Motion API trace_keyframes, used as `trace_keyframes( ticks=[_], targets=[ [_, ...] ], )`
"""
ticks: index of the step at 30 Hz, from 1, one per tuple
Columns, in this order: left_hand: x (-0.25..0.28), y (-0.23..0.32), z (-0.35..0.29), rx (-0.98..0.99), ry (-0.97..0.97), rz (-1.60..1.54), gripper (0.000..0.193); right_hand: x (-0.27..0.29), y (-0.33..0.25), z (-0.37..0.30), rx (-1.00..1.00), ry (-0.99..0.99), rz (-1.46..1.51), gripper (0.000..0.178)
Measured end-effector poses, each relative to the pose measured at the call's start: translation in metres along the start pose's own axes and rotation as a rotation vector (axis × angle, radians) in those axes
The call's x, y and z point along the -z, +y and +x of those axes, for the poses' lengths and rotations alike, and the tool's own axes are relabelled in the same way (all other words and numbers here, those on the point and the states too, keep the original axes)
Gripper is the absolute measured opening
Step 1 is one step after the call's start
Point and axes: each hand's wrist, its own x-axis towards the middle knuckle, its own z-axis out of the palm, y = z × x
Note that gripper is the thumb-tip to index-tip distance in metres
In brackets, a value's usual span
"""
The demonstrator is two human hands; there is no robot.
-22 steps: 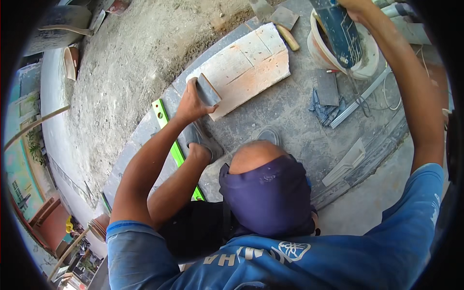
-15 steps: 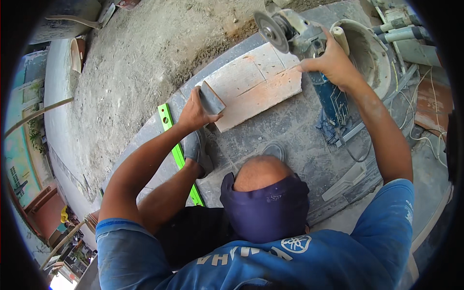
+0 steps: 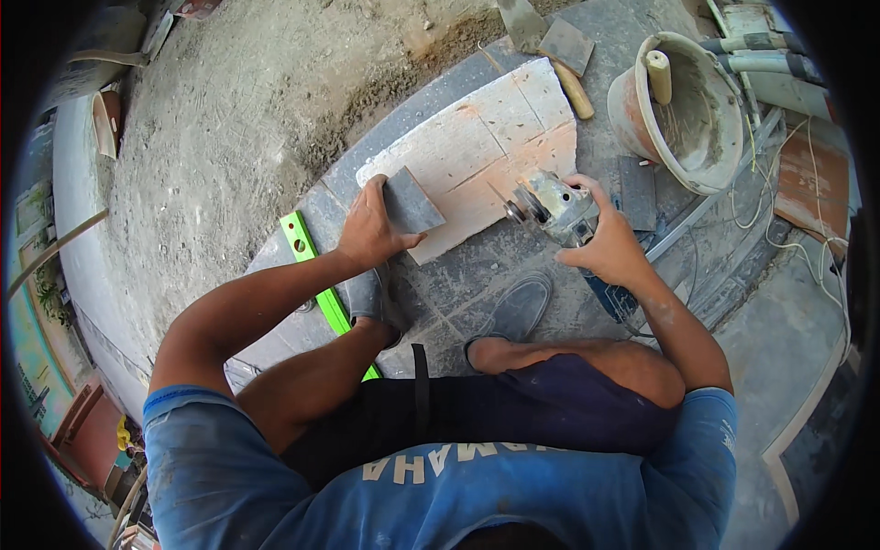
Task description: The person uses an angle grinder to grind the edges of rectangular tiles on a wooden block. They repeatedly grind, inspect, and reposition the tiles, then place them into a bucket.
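A small grey tile piece (image 3: 420, 203) is gripped at its left edge by my left hand (image 3: 368, 231), thumb on the near side and fingers on the far side. It is over the near left end of a white slab (image 3: 481, 137) with scored lines and orange dust. My right hand (image 3: 612, 246) is wrapped round an angle grinder (image 3: 561, 209) near its head. The disc is seen nearly edge-on and points toward the tile, with a gap between them. Whether the disc is spinning cannot be told.
A lime-green spirit level (image 3: 316, 266) lies left of my shoe. Back right stands a mortar-stained bucket (image 3: 631, 115) with a wooden handle (image 3: 658, 78) inside. A wooden-handled tool (image 3: 573, 89) and a square tile (image 3: 568, 46) lie beyond the slab. Cables (image 3: 779, 215) trail at right.
My right hand has brought the grinder down and nearer, from beyond the slab's right end to its near right edge. The left hand still holds the tile, now turned flatter to view.
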Motion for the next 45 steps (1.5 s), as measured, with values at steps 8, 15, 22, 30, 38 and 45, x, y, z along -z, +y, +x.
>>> trace_keyframes(
  ticks=[8,15,22,30,38,45],
  targets=[
    [0.004,-0.007,-0.001,0.046,0.066,-0.033,0.107,-0.016,-0.006,0.0,0.009,0.014,-0.011,0.086],
    [0.017,0.007,0.011,0.063,-0.101,0.017,0.116,-0.023,0.0,0.002,-0.019,0.027,0.054,0.085],
    [0.026,-0.003,0.004,-0.043,-0.174,0.086,0.118,-0.015,0.001,0.002,-0.063,0.013,0.088,0.085],
    [0.002,-0.006,-0.001,-0.083,0.063,-0.063,0.109,-0.013,0.0,-0.007,-0.022,-0.003,0.061,0.086],
    [-0.003,-0.013,0.001,-0.069,0.038,-0.087,0.107,-0.02,-0.01,-0.012,-0.089,-0.067,0.014,0.087],
    [-0.02,-0.034,0.006,-0.288,0.213,-0.112,0.108,-0.03,-0.016,-0.009,-0.06,-0.108,-0.012,0.087]
  ],
)
